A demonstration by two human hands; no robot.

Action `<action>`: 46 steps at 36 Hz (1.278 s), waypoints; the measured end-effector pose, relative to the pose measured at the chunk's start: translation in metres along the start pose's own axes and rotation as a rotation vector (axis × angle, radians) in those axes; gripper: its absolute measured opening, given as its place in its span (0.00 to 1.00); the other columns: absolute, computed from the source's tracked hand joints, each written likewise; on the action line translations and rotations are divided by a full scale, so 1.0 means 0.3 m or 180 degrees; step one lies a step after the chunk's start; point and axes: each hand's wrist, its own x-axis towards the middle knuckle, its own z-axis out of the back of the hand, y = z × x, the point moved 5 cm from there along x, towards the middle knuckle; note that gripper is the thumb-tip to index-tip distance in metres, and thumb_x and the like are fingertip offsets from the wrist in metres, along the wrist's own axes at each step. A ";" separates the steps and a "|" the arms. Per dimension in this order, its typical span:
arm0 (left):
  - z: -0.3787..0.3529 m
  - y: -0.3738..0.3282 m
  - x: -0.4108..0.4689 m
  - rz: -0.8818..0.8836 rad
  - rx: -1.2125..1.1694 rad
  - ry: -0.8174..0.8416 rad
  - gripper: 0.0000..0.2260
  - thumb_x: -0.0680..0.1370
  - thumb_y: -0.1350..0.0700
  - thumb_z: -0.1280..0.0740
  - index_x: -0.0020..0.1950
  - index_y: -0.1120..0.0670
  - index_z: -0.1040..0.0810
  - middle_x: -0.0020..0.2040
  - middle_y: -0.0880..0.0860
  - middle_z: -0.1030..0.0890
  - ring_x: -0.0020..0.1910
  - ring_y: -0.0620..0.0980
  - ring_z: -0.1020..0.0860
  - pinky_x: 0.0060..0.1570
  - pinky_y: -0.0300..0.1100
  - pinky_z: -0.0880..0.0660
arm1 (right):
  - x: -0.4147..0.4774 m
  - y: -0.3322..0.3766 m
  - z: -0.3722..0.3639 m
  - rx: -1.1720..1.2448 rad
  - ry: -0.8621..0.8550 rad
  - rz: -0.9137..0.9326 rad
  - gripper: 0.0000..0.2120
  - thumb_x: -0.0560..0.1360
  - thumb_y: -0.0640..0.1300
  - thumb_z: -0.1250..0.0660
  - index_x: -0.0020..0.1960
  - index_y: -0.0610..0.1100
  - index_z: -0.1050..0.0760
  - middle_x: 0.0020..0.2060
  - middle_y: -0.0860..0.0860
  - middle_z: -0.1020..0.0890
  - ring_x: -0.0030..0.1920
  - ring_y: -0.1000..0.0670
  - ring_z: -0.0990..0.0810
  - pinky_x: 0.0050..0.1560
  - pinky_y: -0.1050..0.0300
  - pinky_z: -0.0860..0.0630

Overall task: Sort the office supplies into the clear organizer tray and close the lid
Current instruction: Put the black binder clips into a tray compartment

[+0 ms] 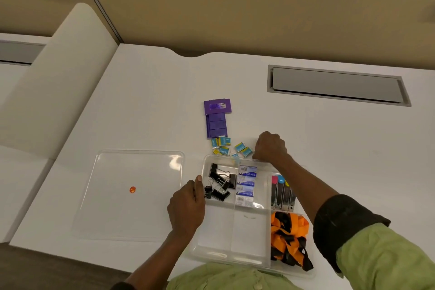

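The clear organizer tray (pixel 213 251) sits at the desk's near edge. It holds black binder clips (pixel 219 182), blue-and-white staple boxes (pixel 246 185), highlighters (pixel 282 193) and orange-black lanyards (pixel 288 238). My left hand (pixel 187 205) grips the tray's left rim beside the clips. My right hand (pixel 270 146) is closed in a fist at the tray's far rim, next to several small blue-yellow packets (pixel 229 146) lying loose on the desk; whether it holds one is hidden. The clear lid (pixel 131 195) lies flat to the left of the tray.
A purple box (pixel 217 106) with its slid-out purple insert (pixel 216 127) lies beyond the packets. A small orange dot (pixel 132 189) shows on the lid. A grey cable hatch (pixel 336 85) is set in the desk at the far right. Beige partitions stand behind and to the left.
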 end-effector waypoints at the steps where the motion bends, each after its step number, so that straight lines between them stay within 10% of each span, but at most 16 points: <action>1: -0.001 0.000 0.000 0.0005 0.0008 0.0017 0.34 0.82 0.31 0.54 0.36 0.52 0.21 0.30 0.48 0.18 0.29 0.48 0.21 0.33 0.50 0.21 | -0.002 -0.005 0.001 0.0031 -0.0036 0.0004 0.26 0.63 0.51 0.20 0.55 0.42 0.25 0.52 0.44 0.19 0.51 0.43 0.19 0.48 0.51 0.21; 18: 0.014 -0.015 -0.004 -0.0012 -0.0111 0.0030 0.30 0.83 0.35 0.50 0.34 0.53 0.24 0.27 0.48 0.22 0.27 0.49 0.23 0.31 0.46 0.24 | -0.035 -0.130 0.055 0.0572 -0.0417 -0.0326 0.22 0.65 0.48 0.22 0.54 0.40 0.23 0.48 0.44 0.18 0.49 0.43 0.19 0.47 0.53 0.23; 26: 0.005 -0.003 -0.003 0.0003 -0.0045 0.0031 0.32 0.85 0.34 0.51 0.35 0.53 0.23 0.29 0.48 0.20 0.28 0.48 0.22 0.31 0.49 0.22 | -0.267 0.051 0.202 0.1243 -0.0818 0.0759 0.11 0.64 0.45 0.21 0.44 0.50 0.20 0.36 0.56 0.19 0.37 0.58 0.21 0.39 0.60 0.26; 33: 0.004 -0.008 0.000 -0.0067 -0.0031 -0.0004 0.30 0.86 0.36 0.49 0.33 0.51 0.26 0.26 0.49 0.24 0.26 0.49 0.23 0.29 0.50 0.22 | -0.469 0.223 0.007 0.0809 0.0111 0.1656 0.13 0.66 0.47 0.24 0.49 0.52 0.22 0.44 0.54 0.21 0.40 0.56 0.22 0.44 0.56 0.22; 39: 0.008 -0.007 -0.002 -0.0007 -0.0005 0.0035 0.29 0.85 0.37 0.48 0.33 0.53 0.28 0.26 0.49 0.24 0.27 0.53 0.23 0.32 0.51 0.21 | -0.382 0.185 0.014 0.1083 -0.0447 0.1634 0.04 0.73 0.44 0.27 0.46 0.52 0.20 0.43 0.55 0.21 0.40 0.58 0.22 0.46 0.57 0.22; 46: 0.004 -0.008 0.000 -0.0037 -0.0027 0.0038 0.29 0.85 0.36 0.50 0.33 0.52 0.27 0.27 0.48 0.23 0.28 0.53 0.22 0.32 0.51 0.20 | -0.103 0.089 0.066 -0.0058 -0.0411 0.1668 0.19 0.70 0.45 0.23 0.58 0.56 0.23 0.56 0.50 0.24 0.57 0.49 0.26 0.49 0.49 0.23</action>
